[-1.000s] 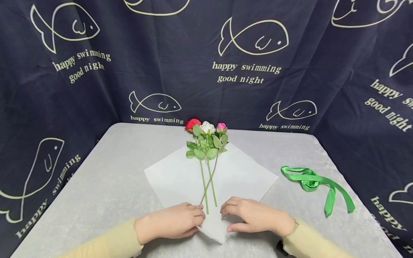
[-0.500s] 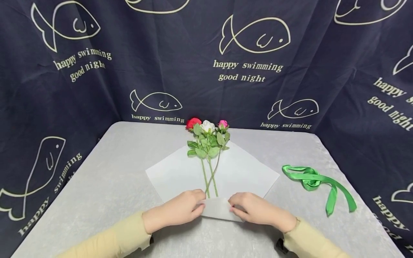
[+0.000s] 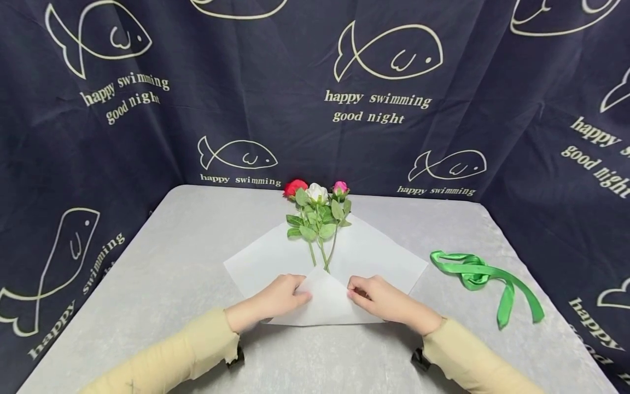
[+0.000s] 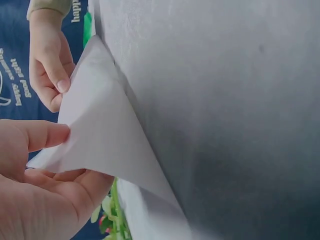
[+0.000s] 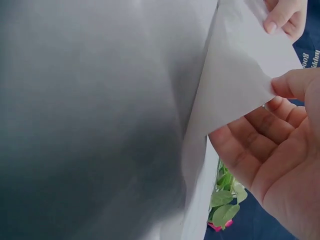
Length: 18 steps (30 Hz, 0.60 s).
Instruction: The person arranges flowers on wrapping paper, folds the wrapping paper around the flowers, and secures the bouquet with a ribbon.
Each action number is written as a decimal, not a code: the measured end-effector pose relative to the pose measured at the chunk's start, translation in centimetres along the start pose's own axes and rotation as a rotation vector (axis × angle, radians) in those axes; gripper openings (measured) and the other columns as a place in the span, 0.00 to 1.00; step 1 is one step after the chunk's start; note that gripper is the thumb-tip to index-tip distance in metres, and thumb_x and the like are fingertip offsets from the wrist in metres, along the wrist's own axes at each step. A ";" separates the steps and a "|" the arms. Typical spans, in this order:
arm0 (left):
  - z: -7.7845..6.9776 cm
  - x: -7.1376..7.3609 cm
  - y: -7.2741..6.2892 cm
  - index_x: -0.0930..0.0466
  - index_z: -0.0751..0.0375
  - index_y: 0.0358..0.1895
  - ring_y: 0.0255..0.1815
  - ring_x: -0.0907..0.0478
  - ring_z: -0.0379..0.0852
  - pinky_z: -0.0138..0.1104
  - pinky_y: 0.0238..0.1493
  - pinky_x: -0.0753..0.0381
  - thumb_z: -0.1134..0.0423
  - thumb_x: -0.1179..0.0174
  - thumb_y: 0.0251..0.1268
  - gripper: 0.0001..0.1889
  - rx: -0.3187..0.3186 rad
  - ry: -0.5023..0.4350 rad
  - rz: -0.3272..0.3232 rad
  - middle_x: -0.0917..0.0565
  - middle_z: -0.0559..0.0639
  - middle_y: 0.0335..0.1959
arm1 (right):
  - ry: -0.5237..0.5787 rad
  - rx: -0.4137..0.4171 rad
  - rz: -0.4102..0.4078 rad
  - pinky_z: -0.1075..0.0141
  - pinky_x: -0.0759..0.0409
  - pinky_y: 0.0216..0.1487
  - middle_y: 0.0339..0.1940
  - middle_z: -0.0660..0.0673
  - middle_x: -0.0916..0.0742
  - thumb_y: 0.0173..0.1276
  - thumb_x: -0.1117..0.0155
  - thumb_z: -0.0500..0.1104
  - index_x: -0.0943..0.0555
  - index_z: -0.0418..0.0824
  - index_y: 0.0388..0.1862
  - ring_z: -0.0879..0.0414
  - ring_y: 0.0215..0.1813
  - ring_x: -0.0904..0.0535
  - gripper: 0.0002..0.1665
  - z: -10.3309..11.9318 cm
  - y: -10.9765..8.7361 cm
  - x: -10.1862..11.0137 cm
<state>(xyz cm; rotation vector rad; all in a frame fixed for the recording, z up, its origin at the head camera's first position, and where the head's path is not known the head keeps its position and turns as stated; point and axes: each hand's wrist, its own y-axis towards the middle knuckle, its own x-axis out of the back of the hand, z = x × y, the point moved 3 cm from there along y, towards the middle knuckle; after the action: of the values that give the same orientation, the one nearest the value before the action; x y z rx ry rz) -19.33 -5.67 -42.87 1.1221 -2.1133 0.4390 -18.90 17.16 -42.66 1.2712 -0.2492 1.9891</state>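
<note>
A sheet of white paper (image 3: 389, 257) lies on the table with its near corner folded up and away from the person, over the lower stems. My left hand (image 3: 275, 298) pinches the left edge of this flap (image 4: 95, 115) between thumb and fingers. On the opposite edge, my right hand (image 3: 386, 298) pinches the flap with thumb and fingertips. Three artificial roses lie on the paper: a red rose (image 3: 295, 188), a white rose (image 3: 317, 193) and a pink rose (image 3: 340, 189). Their leaves and upper stems show, while the flap hides the stem ends.
A loosely coiled green ribbon (image 3: 474, 272) lies to the right of the paper. The grey cloth-covered table (image 3: 197, 230) extends around the sheet. A dark blue curtain (image 3: 295, 82) with fish drawings hangs behind and at both sides.
Both hands have moved forward, lifting the paper's near corner and folding it over the stems. At first the corner lay flat and the stem ends were visible. The ribbon stays where it was.
</note>
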 end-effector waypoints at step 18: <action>2.1 -0.7 1.7 0.42 0.53 0.15 0.15 0.44 0.37 0.27 0.19 0.42 0.62 0.36 0.58 0.22 0.110 0.065 -0.020 0.43 0.41 0.13 | -0.077 -0.147 0.010 0.75 0.36 0.24 0.16 0.60 0.31 0.65 0.39 0.39 0.25 0.45 0.25 0.70 0.21 0.40 0.09 -1.0 0.9 -1.0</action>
<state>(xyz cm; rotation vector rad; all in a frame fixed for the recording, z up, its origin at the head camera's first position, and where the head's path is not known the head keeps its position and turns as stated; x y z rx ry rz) -21.31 -5.53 -44.76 1.1743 -2.0411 0.5809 -19.98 16.63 -43.82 1.2547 -0.4323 1.8957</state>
